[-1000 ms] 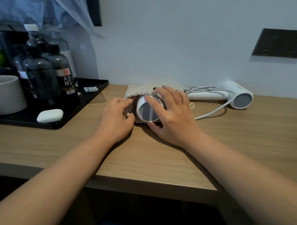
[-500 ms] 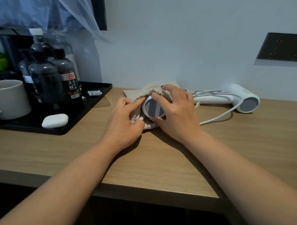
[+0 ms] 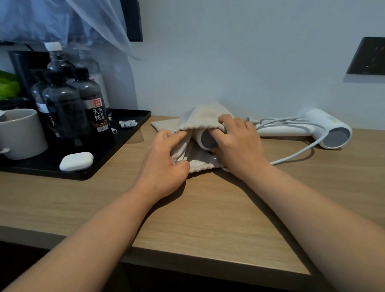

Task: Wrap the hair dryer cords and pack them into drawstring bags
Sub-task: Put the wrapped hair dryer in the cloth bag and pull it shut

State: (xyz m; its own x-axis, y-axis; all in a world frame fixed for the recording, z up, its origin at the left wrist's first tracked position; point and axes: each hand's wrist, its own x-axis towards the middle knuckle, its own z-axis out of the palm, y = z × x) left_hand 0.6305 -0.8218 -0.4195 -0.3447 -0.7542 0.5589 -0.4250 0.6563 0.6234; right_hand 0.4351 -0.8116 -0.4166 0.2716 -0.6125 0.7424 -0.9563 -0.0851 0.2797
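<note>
Step in hand: sliding the white hair dryer with a round grey end cap (image 3: 206, 138) into the beige cloth drawstring bag (image 3: 206, 115), judged about half done for this first dryer.
Dryer in bag: near the middle of the light wooden desk (image 3: 206, 212), towards its back edge; only the grey end and a short stretch of white barrel showing at the bag's mouth, the rest hidden under cloth.
Long axis: running from the open mouth, which faces the front edge of the desk, back and slightly left into the bag; further travel lies away from the person.
Left hand (image 3: 164, 162): grip closed in a pinch on the bag's lower left lip, thumb and fingers bunching the cloth, left of the dryer's end.
Right hand (image 3: 237, 145): fingers curled round the dryer's grey end and the upper rim of the bag, touching both; nearer of the two hands to the dryer.
Second bag: flat beige cloth (image 3: 164, 124) lying beneath and just left of the first, near the back edge.
Second white hair dryer (image 3: 327, 128): on its side near the back right of the desk, grey end facing forward, white cord (image 3: 296, 152) loose and looping towards the right wrist, not yet wrapped.
Obstacles: black tray (image 3: 126, 143) with dark bottles (image 3: 64, 106), a white mug (image 3: 19, 133) and a small white case (image 3: 76, 161) at the left edge, just beside the left hand.
Open room: bare wood between the hands and the front edge; wall close behind the bag limits pushing backward.
</note>
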